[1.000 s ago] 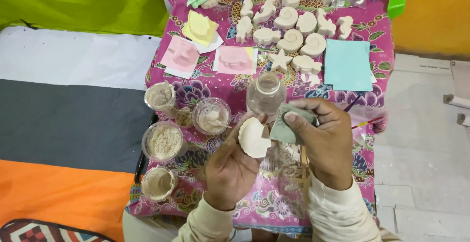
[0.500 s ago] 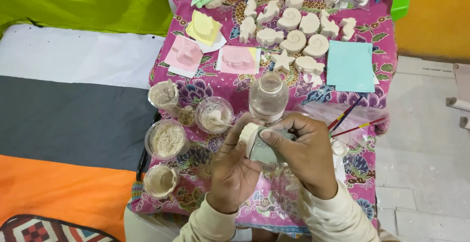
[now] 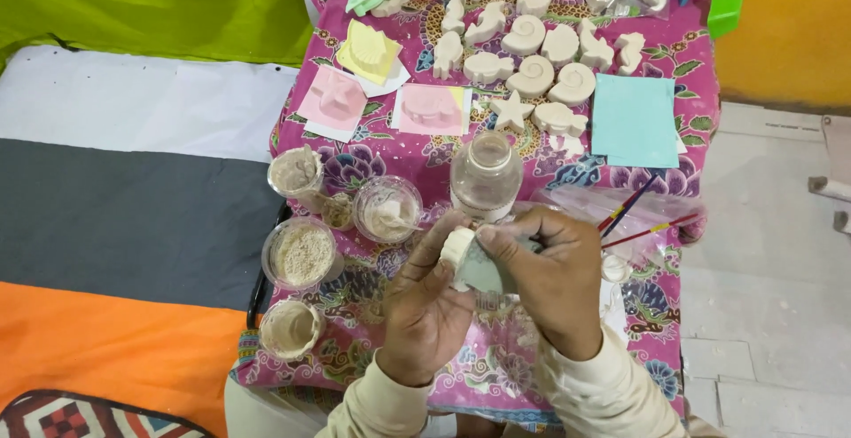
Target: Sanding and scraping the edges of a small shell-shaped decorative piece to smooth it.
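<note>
The small white plaster piece point(image 3: 458, 250) is held up just in front of the clear bottle point(image 3: 485, 175), over the near part of the pink patterned cloth point(image 3: 674, 332), whose near edge lies below the wrists; bare cloth shows right of the hands, while left of the bottle four tubs of powder point(image 3: 302, 254) stand close together. The left hand point(image 3: 427, 307) curls shut around the piece from below. The right hand point(image 3: 554, 280) closes on a grey-green pad point(image 3: 483, 269) pressed against the piece.
</note>
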